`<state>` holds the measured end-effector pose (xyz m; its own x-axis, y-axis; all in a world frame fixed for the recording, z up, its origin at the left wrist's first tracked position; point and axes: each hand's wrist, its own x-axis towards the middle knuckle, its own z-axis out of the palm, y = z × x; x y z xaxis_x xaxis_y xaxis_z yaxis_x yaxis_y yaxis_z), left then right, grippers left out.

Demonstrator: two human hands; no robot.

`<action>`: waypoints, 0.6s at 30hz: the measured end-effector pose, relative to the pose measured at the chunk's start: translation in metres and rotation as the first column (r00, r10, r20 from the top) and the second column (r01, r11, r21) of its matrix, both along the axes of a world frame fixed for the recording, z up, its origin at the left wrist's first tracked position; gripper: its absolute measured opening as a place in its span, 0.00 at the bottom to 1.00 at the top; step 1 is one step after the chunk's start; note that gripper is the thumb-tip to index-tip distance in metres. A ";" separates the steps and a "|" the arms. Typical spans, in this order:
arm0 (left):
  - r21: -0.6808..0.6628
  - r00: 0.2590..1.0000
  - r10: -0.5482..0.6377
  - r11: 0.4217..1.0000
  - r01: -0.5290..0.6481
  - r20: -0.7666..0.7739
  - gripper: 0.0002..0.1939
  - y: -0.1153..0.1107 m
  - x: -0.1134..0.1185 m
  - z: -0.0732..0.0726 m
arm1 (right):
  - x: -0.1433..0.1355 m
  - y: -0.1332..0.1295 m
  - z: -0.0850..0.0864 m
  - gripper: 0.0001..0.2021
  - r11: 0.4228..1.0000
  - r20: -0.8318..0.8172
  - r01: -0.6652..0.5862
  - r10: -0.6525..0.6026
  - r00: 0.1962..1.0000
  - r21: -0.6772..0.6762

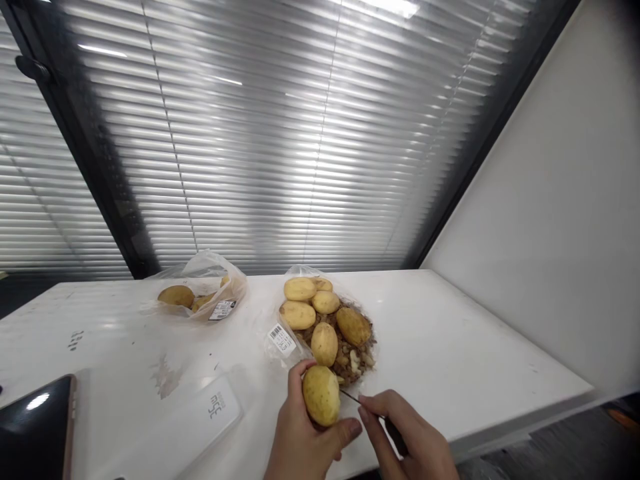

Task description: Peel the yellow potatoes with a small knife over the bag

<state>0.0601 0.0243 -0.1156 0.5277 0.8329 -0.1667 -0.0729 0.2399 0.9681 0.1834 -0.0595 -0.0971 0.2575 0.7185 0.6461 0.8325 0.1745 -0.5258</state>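
Note:
My left hand (305, 430) is wrapped round a potato (320, 397), its thumb along the near side. Part of that potato's right side is peeled pale, while the rest keeps its brownish-yellow skin. In my right hand (405, 433) is a small knife (350, 397), with a thin blade and a dark handle mostly hidden by the fingers. The blade's tip is at the right edge of the potato. Just beyond lie several peeled potatoes (299, 315) and a browner, unpeeled-looking one (353, 326), on a clear plastic bag (285, 360) with a heap of peelings (357, 363).
Farther left on the white table (425, 333) is another clear bag (235, 280) with potatoes (176, 295) in it. A white power bank (200, 413) lies at the left front, near a dark-screened phone (37, 427). Blinds (280, 167) stand behind; a white wall (550, 233) borders the right.

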 end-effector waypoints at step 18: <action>0.217 0.965 0.170 0.968 -0.125 -0.201 0.30 -0.006 0.005 -0.002 | -0.001 -0.002 0.008 0.13 0.995 0.463 0.094 -0.094 0.881 0.023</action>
<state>0.0654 0.0181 -0.1176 0.3661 0.9267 -0.0850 0.1237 0.0420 0.9914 0.1819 -0.0614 -0.0890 -0.0049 0.7057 0.7085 0.9937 0.0831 -0.0759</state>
